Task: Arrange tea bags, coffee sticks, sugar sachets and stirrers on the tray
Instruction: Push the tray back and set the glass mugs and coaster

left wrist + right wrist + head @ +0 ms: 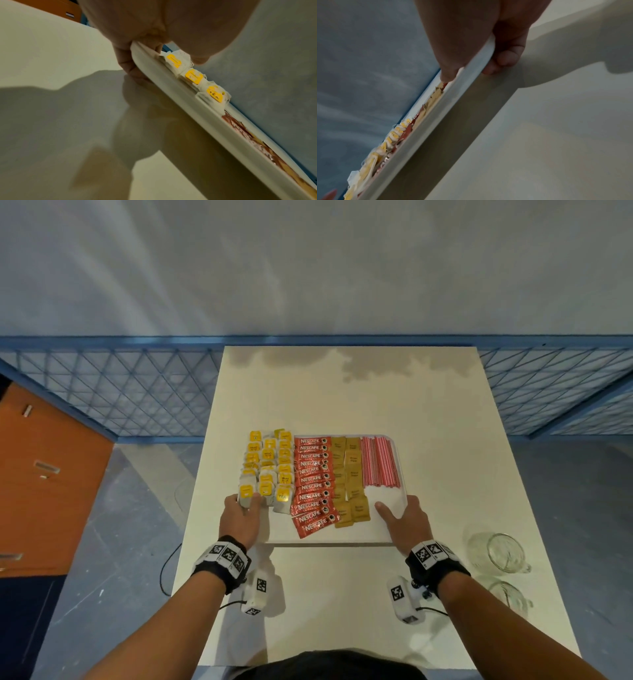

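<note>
- White tray (329, 537): above the white table (445, 474), gripped at both near corners.
- Left hand (239, 517), right hand (406, 520): thumbs on top, fingers curled beneath the rim.
- Contents, left to right: tea bags (269, 470), Nescafé coffee sticks (313, 484), brown sugar sachets (349, 481), red-striped stirrers (380, 462).

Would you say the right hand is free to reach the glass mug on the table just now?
Probably not: the right hand grips the tray rim, sharing its lifted weight with the left hand. The path to the glass mug looks open.
</note>
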Tool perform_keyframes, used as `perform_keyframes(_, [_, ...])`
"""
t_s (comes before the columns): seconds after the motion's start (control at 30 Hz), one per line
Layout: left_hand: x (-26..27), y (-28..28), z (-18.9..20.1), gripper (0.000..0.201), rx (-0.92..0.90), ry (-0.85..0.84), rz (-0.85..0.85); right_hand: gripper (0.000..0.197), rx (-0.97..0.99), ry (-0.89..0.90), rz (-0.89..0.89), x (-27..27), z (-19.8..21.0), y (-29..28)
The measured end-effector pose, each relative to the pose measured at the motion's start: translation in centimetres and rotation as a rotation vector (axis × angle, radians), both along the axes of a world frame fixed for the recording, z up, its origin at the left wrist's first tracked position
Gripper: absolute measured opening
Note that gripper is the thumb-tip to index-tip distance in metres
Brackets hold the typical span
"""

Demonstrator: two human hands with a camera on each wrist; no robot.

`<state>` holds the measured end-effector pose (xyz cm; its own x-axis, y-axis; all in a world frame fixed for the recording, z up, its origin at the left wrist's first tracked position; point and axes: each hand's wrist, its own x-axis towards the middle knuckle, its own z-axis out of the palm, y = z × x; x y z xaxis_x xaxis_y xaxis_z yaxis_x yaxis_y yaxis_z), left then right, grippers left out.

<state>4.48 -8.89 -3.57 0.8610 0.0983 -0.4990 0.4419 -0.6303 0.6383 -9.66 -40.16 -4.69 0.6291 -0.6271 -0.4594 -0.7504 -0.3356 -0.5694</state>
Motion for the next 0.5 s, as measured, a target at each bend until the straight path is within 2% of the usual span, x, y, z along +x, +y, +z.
perform_keyframes(0.1, [-0.4, 0.4, 0.6, 0.049, -0.024, -0.066, -0.014, 0.075, 0.003, -0.065, -0.022, -0.1, -0.1, 0.4])
perform_keyframes(0.27, [0.1, 2.0, 0.9, 0.022, -0.075, -0.208, -0.088, 0.078, 0.011, -0.155, -0.016, 0.2, 0.1, 1.3])
perform_keyframes(0.43, [1.4, 3.5, 1.6, 0.020, -0.076, -0.327, -0.164, 0.060, -0.052, -0.285, 0.035, 1.4, 1.6, 2.3])
perform_keyframes(0.5, [2.4, 3.8, 2.0, 0.019, -0.062, -0.392, -0.193, 0.058, -0.076, -0.336, 0.062, 2.1, 2.1, 2.6])
